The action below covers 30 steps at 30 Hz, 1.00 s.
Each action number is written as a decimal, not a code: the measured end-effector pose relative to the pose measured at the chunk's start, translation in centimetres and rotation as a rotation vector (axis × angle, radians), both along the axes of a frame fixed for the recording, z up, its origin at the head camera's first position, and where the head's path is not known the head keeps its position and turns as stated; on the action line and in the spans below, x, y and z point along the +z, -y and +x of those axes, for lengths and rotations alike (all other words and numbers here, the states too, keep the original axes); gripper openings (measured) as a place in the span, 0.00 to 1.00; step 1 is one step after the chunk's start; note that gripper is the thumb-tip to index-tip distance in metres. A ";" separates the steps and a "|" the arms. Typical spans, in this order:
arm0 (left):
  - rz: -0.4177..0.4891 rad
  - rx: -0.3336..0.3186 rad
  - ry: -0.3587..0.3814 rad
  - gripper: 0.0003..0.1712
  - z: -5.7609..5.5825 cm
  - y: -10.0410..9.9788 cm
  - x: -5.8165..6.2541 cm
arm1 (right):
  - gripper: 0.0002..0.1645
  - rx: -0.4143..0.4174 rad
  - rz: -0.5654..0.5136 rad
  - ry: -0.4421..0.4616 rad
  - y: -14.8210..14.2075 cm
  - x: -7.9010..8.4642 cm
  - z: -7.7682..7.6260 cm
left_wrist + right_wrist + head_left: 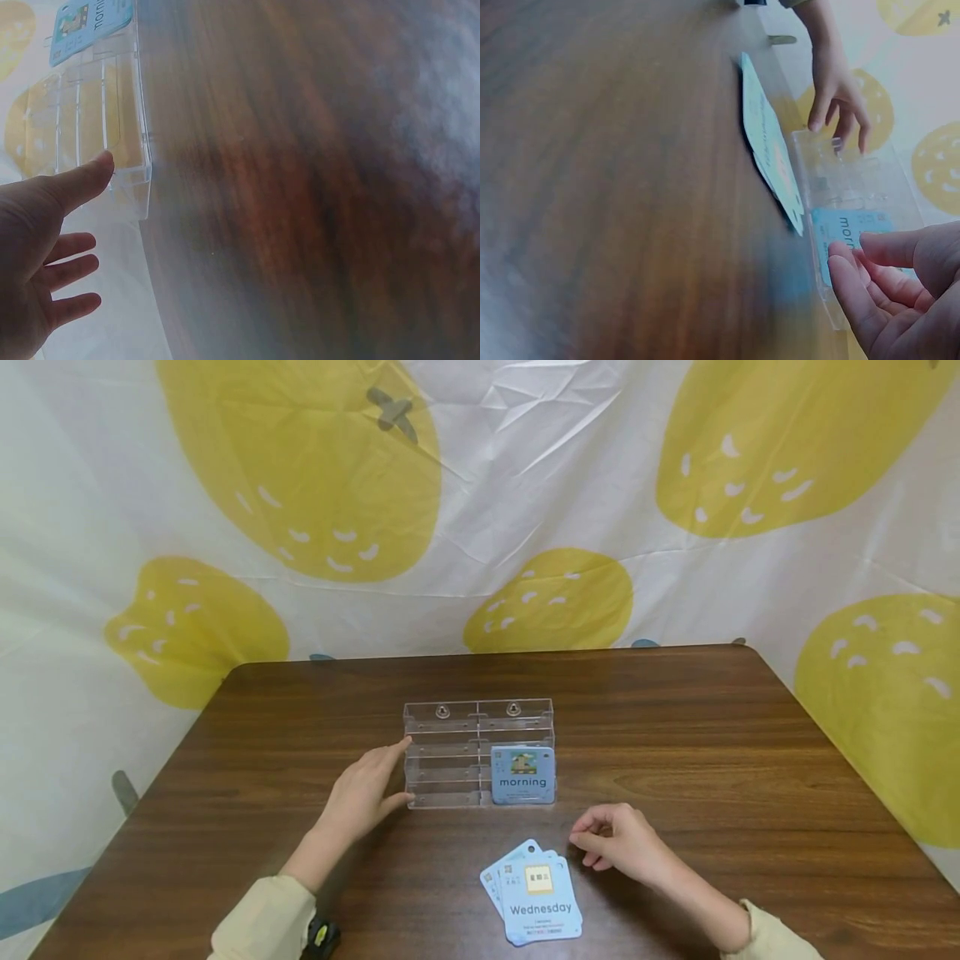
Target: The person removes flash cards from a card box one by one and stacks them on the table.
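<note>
A clear plastic card rack [478, 752] with stepped slots in two columns sits on the table. In its lower right slot stands a blue "morning" card [522, 774]. My left hand [360, 792] touches the rack's left side, fingers and thumb extended; the left wrist view shows the thumb [86, 180] at the rack's edge. My right hand [621, 845] hovers to the right of a fanned pile of light-blue cards [540, 902], with "Wednesday" on top. Its fingers are loosely bent, thumb near the fingertips, and nothing shows between them in the right wrist view.
The brown wooden table [712, 735] has rounded far corners. Behind it hangs a white cloth [480, 485] printed with yellow fruit. A dark band [321, 937] shows at the left wrist.
</note>
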<state>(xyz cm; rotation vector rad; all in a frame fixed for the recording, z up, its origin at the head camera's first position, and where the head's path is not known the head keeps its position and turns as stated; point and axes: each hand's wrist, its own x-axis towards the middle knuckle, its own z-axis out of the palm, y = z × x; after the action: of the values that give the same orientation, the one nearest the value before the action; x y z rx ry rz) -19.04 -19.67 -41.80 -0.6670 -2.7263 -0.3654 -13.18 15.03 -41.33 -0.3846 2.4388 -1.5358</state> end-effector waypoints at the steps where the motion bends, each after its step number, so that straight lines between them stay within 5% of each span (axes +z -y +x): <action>1: 0.001 0.000 0.000 0.46 0.0 0.0 0.0 | 0.07 0.001 0.001 -0.001 0.0 0.1 -0.1; 30: 0.017 -0.008 -0.017 0.46 0.0 0.0 0.1 | 0.11 -0.045 0.058 -0.050 -1.4 3.8 -3.5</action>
<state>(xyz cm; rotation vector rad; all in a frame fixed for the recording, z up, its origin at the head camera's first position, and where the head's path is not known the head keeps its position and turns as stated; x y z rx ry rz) -19.01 -19.70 -41.75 -0.6736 -2.7022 -0.3819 -16.72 16.39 -37.56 -0.3639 2.5411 -1.4860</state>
